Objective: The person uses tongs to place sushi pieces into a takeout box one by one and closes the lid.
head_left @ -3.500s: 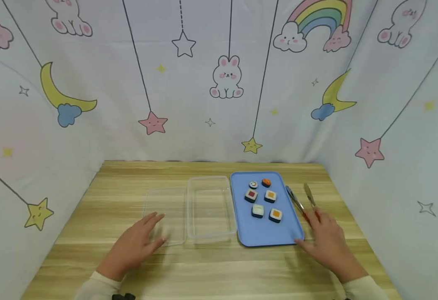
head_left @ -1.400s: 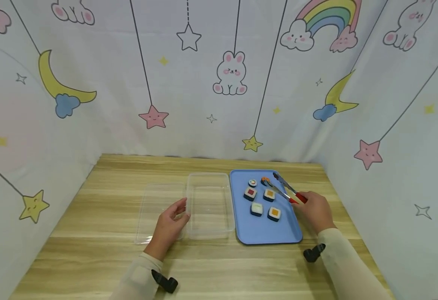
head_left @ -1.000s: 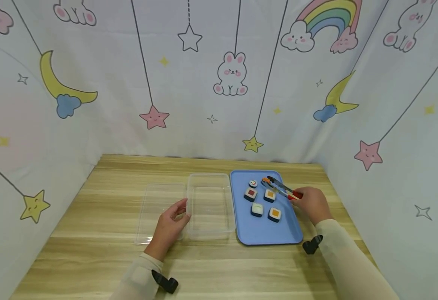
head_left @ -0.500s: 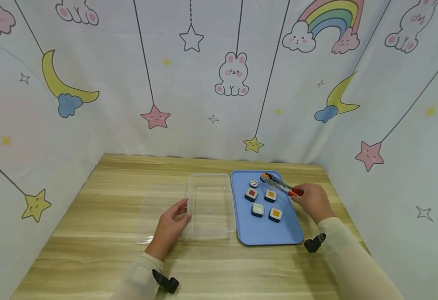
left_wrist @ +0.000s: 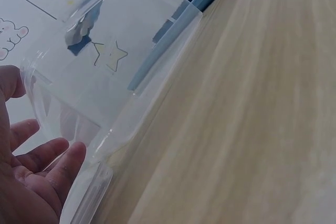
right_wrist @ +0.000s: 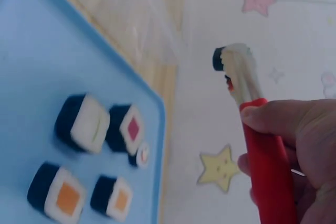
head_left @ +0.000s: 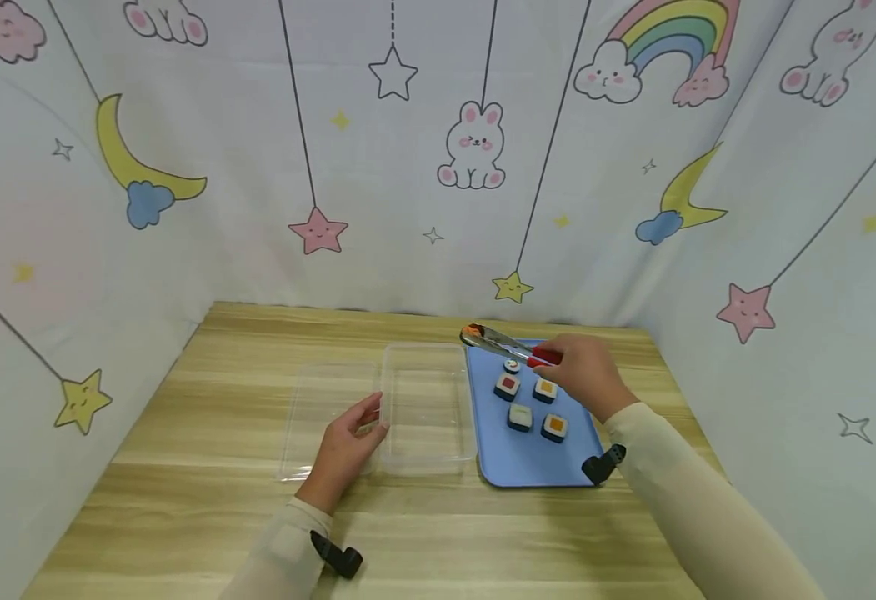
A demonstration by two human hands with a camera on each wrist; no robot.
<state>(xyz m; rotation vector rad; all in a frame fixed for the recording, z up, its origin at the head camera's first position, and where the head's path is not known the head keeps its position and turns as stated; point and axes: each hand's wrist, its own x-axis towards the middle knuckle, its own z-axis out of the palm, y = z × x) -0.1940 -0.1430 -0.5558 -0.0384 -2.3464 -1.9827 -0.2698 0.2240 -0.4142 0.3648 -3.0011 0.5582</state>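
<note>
Red-handled tongs [right_wrist: 269,156] holding an orange-topped sushi piece [head_left: 472,332] above a wooden table [head_left: 438,542]

Head and wrist views, read from left to right. A flat, clear lid [head_left: 321,429] is lying on the table. The left hand [head_left: 343,446] is reaching across the lid's right part; its relaxed fingers, slightly bent and spaced apart, are resting at the left rim of a transparent container [head_left: 427,400] without closing around it. Whether they are pressing on the rim cannot be told. The container is standing upright, with its open top facing upward. Near its far right corner, the orange-topped piece is hanging in the air, its dark base showing in the right wrist view, and the tips of the tongs are pinching it. A blue tray [head_left: 516,467] is lying just beside the container and is carrying five more pieces: a small round roll [head_left: 512,367], a red-centred roll [head_left: 508,385], a pale-centred roll [head_left: 520,417] and two orange-centred rolls [head_left: 555,427]. Above the tray's right part, the right hand [head_left: 586,371] is gripping the red handles, thumb and fingers wrapping them from opposite sides. Behind everything, a white printed curtain [head_left: 257,267] is hanging.
</note>
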